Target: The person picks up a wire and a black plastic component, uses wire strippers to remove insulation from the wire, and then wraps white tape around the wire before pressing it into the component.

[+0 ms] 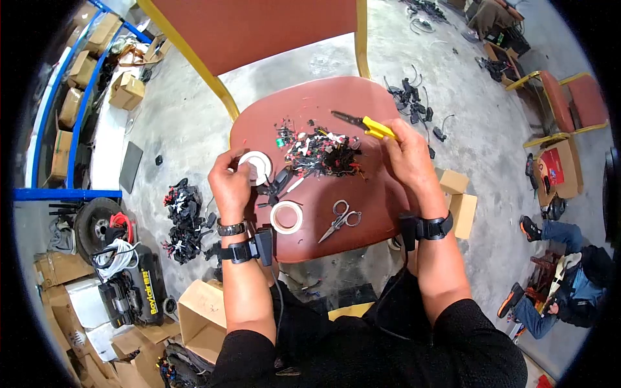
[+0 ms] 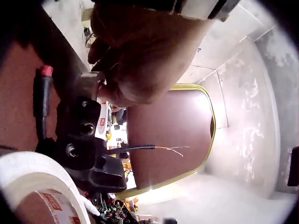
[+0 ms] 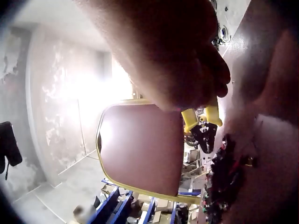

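Note:
My left hand [image 1: 231, 184] grips a roll of white tape [image 1: 260, 161] at the left of the red chair seat. Close by lies a black plug-like connector [image 1: 279, 183]; its cable [image 2: 135, 148] shows bare wire ends in the left wrist view. A second, cream roll of tape [image 1: 286, 228] lies flat nearer my body. In my right hand [image 1: 409, 152] I hold yellow-handled pliers [image 1: 376, 127], their dark tip pointing left above the seat. Between the hands lies a heap of cut wire pieces [image 1: 330, 153]. Folding scissors [image 1: 340, 220] lie in front of it.
The chair seat [image 1: 378, 223] is the work surface, with its backrest [image 1: 284, 32] beyond. Black cable parts [image 1: 184, 220] are piled on the floor at left, others [image 1: 414, 100] at right. A cardboard box [image 1: 202, 317] stands front left, and a person [image 1: 569, 291] sits at far right.

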Demonstrator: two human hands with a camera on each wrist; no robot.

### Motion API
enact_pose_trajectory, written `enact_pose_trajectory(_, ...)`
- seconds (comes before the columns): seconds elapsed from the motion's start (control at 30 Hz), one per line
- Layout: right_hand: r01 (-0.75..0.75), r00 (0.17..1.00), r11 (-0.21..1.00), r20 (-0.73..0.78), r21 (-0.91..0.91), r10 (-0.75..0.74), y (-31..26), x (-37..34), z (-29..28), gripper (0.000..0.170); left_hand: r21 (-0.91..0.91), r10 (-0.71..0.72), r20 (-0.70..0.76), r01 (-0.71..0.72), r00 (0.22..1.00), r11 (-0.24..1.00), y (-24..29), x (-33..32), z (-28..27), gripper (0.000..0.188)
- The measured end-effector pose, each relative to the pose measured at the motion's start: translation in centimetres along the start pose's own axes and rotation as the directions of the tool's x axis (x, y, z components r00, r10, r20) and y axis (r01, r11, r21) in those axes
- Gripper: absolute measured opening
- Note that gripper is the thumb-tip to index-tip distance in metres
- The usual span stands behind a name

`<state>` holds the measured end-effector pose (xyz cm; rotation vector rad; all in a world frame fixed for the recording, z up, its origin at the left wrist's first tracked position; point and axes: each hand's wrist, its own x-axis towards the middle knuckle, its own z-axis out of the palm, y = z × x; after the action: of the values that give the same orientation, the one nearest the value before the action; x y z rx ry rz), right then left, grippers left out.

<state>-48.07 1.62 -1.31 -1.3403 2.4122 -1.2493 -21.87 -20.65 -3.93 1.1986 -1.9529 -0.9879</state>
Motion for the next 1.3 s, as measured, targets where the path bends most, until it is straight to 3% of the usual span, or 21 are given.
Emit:
enact_pose_trajectory(0.03,-0.03,0.999,1.0,-0.019,0.0,0.03,0.1,0.2,0.0,0.017,-0.024,-0.069,-0.001,0.069,0.998,0.997,0.9,-0.1,0.0,0.028)
enact_pose_trajectory(0.13,-0.06,0.998,0.996,-0.024,-0.069,0.058,0.4,1.0,0.4,0.018,0.05,-0.038,0.059,0.035,0.998,0.998,-0.1,0.3,0.0,0.028)
enact_pose_trajectory(0.2,0.073,0.997,0.988,-0.027,-0.136,-0.077,1.9,1.4,1.7,0.011,-0.005,-0.055,0.028,0.055,0.998,0.998,0.3,-0.1,-0.1,0.027)
enact_pose_trajectory(0.23,0.133,0.991,0.989,-0.001,-0.066,-0.134,1.5,1.2,1.5,0.007,-0.049,-0.056,0.019,0.057,0.998,0.997,1.1,-0.4,0.2,0.027)
enact_pose_trajectory(0.27,0.006,0.996,0.985,0.082,0.17,-0.021,0.3,0.9,1.1,0.005,-0.037,-0.107,0.077,0.11,0.991,0.993,1.9,-0.5,-0.1,0.026)
enact_pose_trajectory(0.3,0.106,0.994,0.99,0.022,0.09,-0.108,0.8,1.2,1.7,0.003,-0.055,0.043,0.053,-0.04,0.998,0.998,-2.0,0.2,0.4,0.027)
enact_pose_trajectory(0.33,0.194,0.98,0.981,-0.038,-0.001,-0.194,1.4,1.5,2.3,0.002,-0.087,-0.106,0.091,0.114,0.99,0.99,0.3,0.0,0.2,0.027)
enact_pose_trajectory(0.37,0.222,0.972,0.975,-0.072,-0.021,-0.223,1.4,1.6,2.3,0.004,-0.076,-0.068,0.061,0.073,0.996,0.994,0.7,0.0,0.2,0.026)
enact_pose_trajectory(0.43,0.169,0.977,0.984,-0.124,-0.062,-0.176,1.0,1.9,1.6,0.007,-0.097,0.016,0.01,-0.015,1.0,0.995,-0.4,0.3,0.4,0.023)
enact_pose_trajectory(0.47,0.139,0.985,0.986,-0.093,-0.093,-0.148,1.7,1.7,1.6,0.009,-0.099,-0.07,0.016,0.071,0.997,0.992,0.3,0.1,0.2,0.02)
enact_pose_trajectory(0.53,0.075,0.996,0.986,-0.033,-0.148,-0.081,2.2,1.4,1.1,0.013,-0.095,-0.001,-0.003,0.0,1.0,0.995,0.3,0.1,0.1,0.019)
enact_pose_trajectory(0.67,0.051,0.994,0.997,-0.101,0.054,-0.045,-0.3,0.2,-1.0,0.021,-0.125,-0.024,-0.02,0.021,0.999,0.992,0.4,0.2,-0.1,0.018)
enact_pose_trajectory(0.77,0.004,1.0,0.992,0.017,0.13,-0.006,-0.6,-0.4,-2.6,0.025,-0.123,-0.047,-0.031,0.042,0.998,0.991,1.3,-0.2,-0.3,0.016)
enact_pose_trajectory(0.87,-0.286,0.949,0.946,0.186,0.154,0.256,2.1,-1.0,-1.5,0.025,-0.128,-0.024,-0.023,0.021,0.999,0.992,1.5,-0.3,-0.2,0.015)
enact_pose_trajectory(0.97,-0.296,0.954,0.804,0.122,0.516,0.273,2.7,-1.1,-1.6,0.027,-0.089,-0.001,-0.017,-0.001,1.0,0.996,0.6,-0.3,0.1,0.015)
enact_pose_trajectory(1.0,-0.37,0.925,0.701,0.177,0.61,0.335,3.2,-1.2,-1.5,0.03,-0.055,0.005,-0.012,-0.006,1.0,0.998,0.2,-0.2,-0.3,0.015)
enact_pose_trajectory(1.07,-0.365,0.93,0.848,0.116,0.384,0.348,3.5,-1.1,-1.5,0.03,-0.152,0.018,-0.015,-0.02,1.0,0.988,-0.1,-0.4,0.0,0.016)
enact_pose_trajectory(1.1,-0.468,0.883,0.773,0.193,0.428,0.427,3.3,-0.9,-1.9,0.03,-0.154,-0.061,0.023,0.064,0.998,0.986,2.0,-0.8,-0.4,0.016)
enact_pose_trajectory(1.13,-0.566,0.824,0.685,0.273,0.459,0.497,2.8,-0.9,-2.2,0.031,-0.142,-0.039,0.014,0.041,0.999,0.989,1.9,-0.8,-0.4,0.015)
enact_pose_trajectory(1.2,-0.515,0.846,0.574,0.27,0.637,0.459,1.6,-0.9,-2.7,0.031,-0.15,0.01,-0.006,-0.011,1.0,0.989,0.7,-0.5,-0.1,0.015)
enact_pose_trajectory(1.3,-0.53,0.848,0.742,0.248,0.411,0.469,1.5,-0.6,-2.4,0.033,-0.111,0.004,-0.008,-0.005,1.0,0.994,0.5,-0.4,0.2,0.014)
